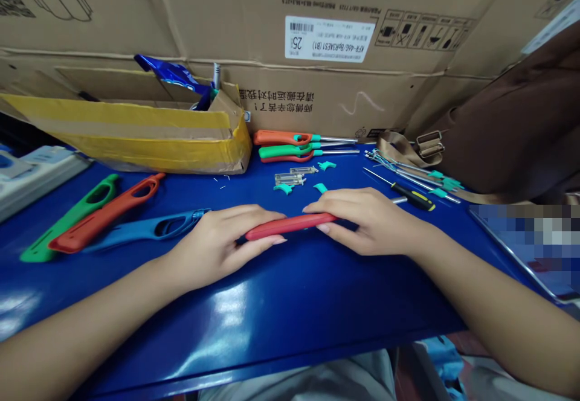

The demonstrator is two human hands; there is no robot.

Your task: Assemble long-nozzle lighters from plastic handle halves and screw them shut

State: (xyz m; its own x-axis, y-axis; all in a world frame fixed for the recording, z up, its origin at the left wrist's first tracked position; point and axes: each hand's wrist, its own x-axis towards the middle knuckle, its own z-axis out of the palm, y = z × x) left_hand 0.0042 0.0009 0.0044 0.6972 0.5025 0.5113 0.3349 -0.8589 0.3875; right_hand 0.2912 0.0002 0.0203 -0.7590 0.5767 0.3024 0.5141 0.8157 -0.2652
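Observation:
A red plastic lighter body (290, 226) lies lengthwise between my hands, just above the blue tabletop (235, 322). My left hand (222, 245) grips its left end, and my right hand (362, 220) grips its right end. Left of my left hand lie loose blue (149, 230), orange (106, 214) and green (67, 220) lighter casings. Small teal clips (284, 188) and clear parts (289, 179) sit beyond my hands. Orange (283, 138), green (290, 150) and red (285, 158) long-nosed lighters lie in a row at the back.
A yellow-taped cardboard box (136, 129) stands at the back left, with a power strip (40, 177) to its left. On the right lie a black-handled screwdriver (410, 197), metal rods with teal fittings (417, 174) and a brown bag (512, 117).

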